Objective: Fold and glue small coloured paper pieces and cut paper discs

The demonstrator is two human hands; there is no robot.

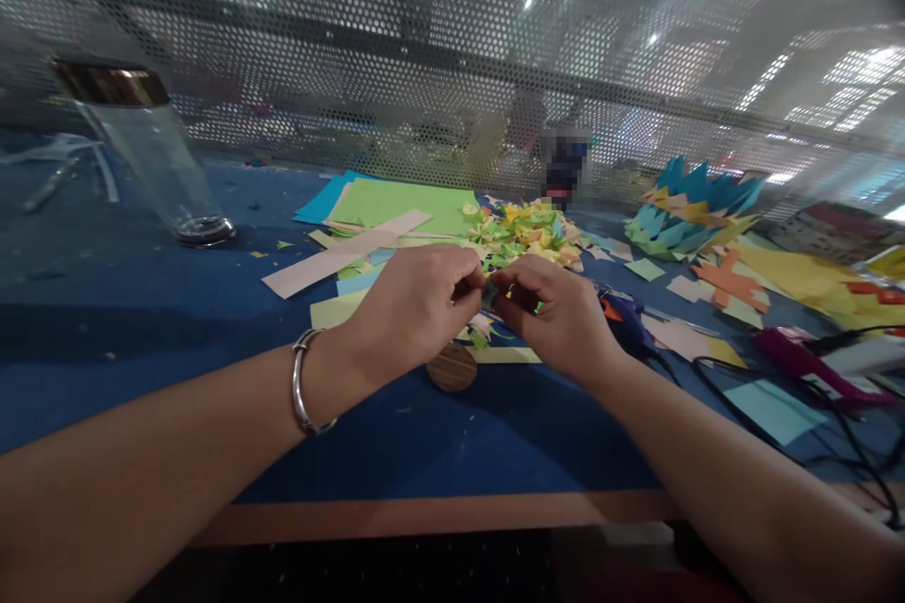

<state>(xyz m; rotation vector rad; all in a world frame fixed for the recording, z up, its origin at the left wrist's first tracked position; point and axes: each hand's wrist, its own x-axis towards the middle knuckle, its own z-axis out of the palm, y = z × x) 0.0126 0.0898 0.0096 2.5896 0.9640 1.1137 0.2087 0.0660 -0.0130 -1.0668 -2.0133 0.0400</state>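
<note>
My left hand (417, 301), with a silver bangle on the wrist, is closed in a pinch near the middle of the table. Facing it, my right hand (566, 316) pinches too. Between the fingertips shows a small bluish-green piece of paper (489, 292), mostly hidden, so its shape cannot be made out. Just below the left hand lies a round wood-grained disc (452, 369). Behind both hands is a heap of small folded paper shapes (530, 231) in yellow and green. A pale pink paper strip (346, 254) lies left of them.
A tilted-looking glass bottle (159, 160) stands at the left. Coloured sheets (403, 203) lie stacked behind. At the right are a dark blue glue gun (629, 325), a layered paper piece (689, 207), a purple-and-white power strip (827, 367) and cables. A perforated metal screen (388, 94) closes the back.
</note>
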